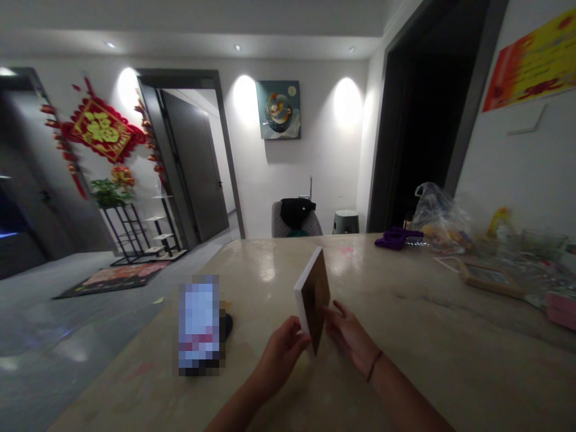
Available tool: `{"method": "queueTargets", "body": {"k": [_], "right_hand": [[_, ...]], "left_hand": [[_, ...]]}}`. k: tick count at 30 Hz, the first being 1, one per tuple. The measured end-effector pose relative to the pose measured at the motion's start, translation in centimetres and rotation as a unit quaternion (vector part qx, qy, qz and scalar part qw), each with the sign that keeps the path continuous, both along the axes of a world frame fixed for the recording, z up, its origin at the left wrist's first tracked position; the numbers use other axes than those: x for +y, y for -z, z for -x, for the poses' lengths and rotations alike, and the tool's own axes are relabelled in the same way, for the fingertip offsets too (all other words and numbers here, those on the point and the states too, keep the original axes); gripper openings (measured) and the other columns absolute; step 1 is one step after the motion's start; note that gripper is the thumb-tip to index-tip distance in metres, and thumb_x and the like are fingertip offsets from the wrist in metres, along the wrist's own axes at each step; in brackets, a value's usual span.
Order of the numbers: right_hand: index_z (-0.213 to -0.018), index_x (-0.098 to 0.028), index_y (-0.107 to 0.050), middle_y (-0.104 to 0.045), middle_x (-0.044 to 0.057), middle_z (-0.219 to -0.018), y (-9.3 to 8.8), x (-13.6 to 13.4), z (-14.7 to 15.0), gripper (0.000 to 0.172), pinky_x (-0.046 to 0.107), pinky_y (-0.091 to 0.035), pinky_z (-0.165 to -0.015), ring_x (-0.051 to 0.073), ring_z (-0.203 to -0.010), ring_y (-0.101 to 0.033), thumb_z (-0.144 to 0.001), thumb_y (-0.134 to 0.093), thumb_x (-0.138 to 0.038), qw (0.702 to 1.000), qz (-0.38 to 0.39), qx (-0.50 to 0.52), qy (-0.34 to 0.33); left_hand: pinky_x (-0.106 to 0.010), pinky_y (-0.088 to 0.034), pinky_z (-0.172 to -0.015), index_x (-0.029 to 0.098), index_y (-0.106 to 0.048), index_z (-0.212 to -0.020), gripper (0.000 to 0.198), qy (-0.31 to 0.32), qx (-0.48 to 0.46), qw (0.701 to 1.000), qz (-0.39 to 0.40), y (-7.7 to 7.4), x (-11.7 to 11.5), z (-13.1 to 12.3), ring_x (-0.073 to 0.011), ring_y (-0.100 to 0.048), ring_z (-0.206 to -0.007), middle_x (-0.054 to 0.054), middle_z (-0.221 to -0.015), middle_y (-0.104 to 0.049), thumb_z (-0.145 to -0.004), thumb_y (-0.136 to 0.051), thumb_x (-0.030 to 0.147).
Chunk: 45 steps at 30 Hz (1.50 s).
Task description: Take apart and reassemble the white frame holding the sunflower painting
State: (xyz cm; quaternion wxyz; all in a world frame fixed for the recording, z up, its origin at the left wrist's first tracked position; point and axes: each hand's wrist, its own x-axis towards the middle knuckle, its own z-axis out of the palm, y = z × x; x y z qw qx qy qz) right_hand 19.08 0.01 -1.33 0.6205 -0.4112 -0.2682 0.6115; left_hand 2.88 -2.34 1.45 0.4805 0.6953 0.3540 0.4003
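A flat white-edged panel with a brown back, looking like a picture frame (317, 294), stands upright on edge above the table, its brown side facing right. My left hand (284, 351) is closed on its lower near edge, thumb and fingers pinching the white border. My right hand (351, 333) is at the brown back with fingers stretched out and the thumb raised apart. Its fingertips reach the back or lie very close to it; contact is hard to make out. What is on the panel's other face is hidden.
A lit phone-like screen (198, 324), blurred out, stands on the table (261, 264) at left. To the right lie a purple cloth (396, 237), a clear plastic bag (438, 219), a wooden frame (490, 279), glassware and a pink item (560, 309). A chair (275, 221) stands beyond the far edge.
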Motion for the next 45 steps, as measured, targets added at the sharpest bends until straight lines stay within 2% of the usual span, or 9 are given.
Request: {"method": "queueTargets", "body": {"k": [4,8,12,23,28,32,36,40,45], "right_hand": [[-0.095,-0.021,-0.056,-0.067,0.002,-0.085,0.7,0.5,-0.6,0.052,0.028,-0.049,-0.068,0.018,-0.079,-0.063,-0.048,-0.078,-0.025,0.999,-0.001,0.015,0.028],[-0.08,-0.018,-0.061,-0.066,0.002,-0.072,0.7,0.3,-0.4,0.034,0.024,-0.046,-0.055,0.014,-0.063,-0.061,-0.05,-0.075,-0.027,0.997,-0.004,0.05,-0.052],[-0.069,-0.016,-0.062,-0.065,0.002,-0.068,0.8,0.0,0.8,0.021,0.024,-0.046,-0.061,0.013,-0.062,-0.061,-0.056,-0.072,-0.03,0.995,-0.008,0.054,-0.089],[-0.085,-0.017,-0.063,-0.069,0.004,-0.078,1.5,0.9,0.2,0.041,0.03,-0.048,-0.067,0.019,-0.073,-0.063,-0.048,-0.075,-0.026,0.997,-0.045,0.059,0.007],[-0.092,-0.017,-0.063,-0.069,0.005,-0.087,0.9,1.1,-1.6,0.044,0.031,-0.048,-0.069,0.021,-0.08,-0.063,-0.051,-0.07,-0.03,0.994,-0.047,-0.035,0.094],[-0.089,-0.013,-0.066,-0.069,0.008,-0.089,0.9,1.6,-3.0,0.04,0.033,-0.046,-0.077,0.023,-0.086,-0.061,-0.053,-0.064,-0.031,0.975,-0.064,-0.136,0.162],[-0.091,-0.009,-0.065,-0.067,0.012,-0.093,1.0,1.6,-3.0,0.044,0.035,-0.045,-0.08,0.025,-0.09,-0.06,-0.056,-0.057,-0.036,0.951,-0.078,-0.235,0.185],[-0.094,-0.009,-0.064,-0.065,0.015,-0.098,0.8,1.3,-2.5,0.047,0.035,-0.043,-0.084,0.025,-0.094,-0.058,-0.062,-0.05,-0.04,0.934,-0.088,-0.285,0.198],[-0.096,-0.01,-0.061,-0.063,0.015,-0.103,1.3,1.4,-2.5,0.046,0.035,-0.041,-0.087,0.025,-0.097,-0.056,-0.068,-0.044,-0.041,0.911,-0.086,-0.335,0.226]], "left_hand": [[-0.034,-0.048,-0.08,0.019,-0.047,-0.102,0.031,0.03,-0.087,0.994,0.052,-0.1,0.3,0.1,-0.0208,-0.057,-0.098,-0.009,-0.109,-0.06,-0.077,-0.054,0.037],[-0.037,-0.048,-0.08,0.02,-0.046,-0.106,0.038,0.003,-0.109,0.991,0.071,0.0,0.8,0.5,-0.0207,-0.058,-0.096,-0.009,-0.109,-0.06,-0.074,-0.057,0.038],[-0.036,-0.05,-0.077,0.02,-0.047,-0.105,0.041,-0.042,-0.112,0.99,0.071,0.1,1.0,0.8,-0.0212,-0.058,-0.096,-0.008,-0.109,-0.06,-0.071,-0.059,0.041],[-0.038,-0.045,-0.085,0.017,-0.06,-0.092,0.036,-0.033,-0.08,0.991,0.098,0.9,1.5,0.7,-0.0244,-0.059,-0.094,-0.008,-0.099,-0.066,-0.063,-0.068,0.036],[-0.033,-0.046,-0.076,0.016,-0.061,-0.092,0.036,-0.11,-0.119,0.972,0.172,0.6,2.6,2.3,-0.0224,-0.061,-0.087,-0.008,-0.091,-0.068,-0.057,-0.066,0.024],[-0.033,-0.046,-0.074,0.018,-0.056,-0.102,0.045,-0.114,-0.203,0.95,0.207,-0.1,3.0,3.3,-0.0201,-0.062,-0.083,-0.006,-0.098,-0.066,-0.059,-0.059,0.027],[-0.032,-0.046,-0.067,0.016,-0.062,-0.091,0.042,-0.147,-0.082,0.965,0.203,0.4,3.2,3.3,-0.0198,-0.063,-0.073,-0.007,-0.085,-0.068,-0.07,-0.047,0.049],[-0.028,-0.044,-0.057,0.016,-0.064,-0.07,0.04,-0.199,0.037,0.967,0.156,1.4,3.3,2.9,-0.0184,-0.06,-0.062,-0.004,-0.067,-0.066,-0.065,-0.052,0.053],[-0.028,-0.043,-0.058,0.016,-0.063,-0.063,0.039,-0.161,0.064,0.976,0.131,1.7,3.4,2.8,-0.0179,-0.059,-0.061,-0.004,-0.061,-0.065,-0.067,-0.048,0.052]]}}
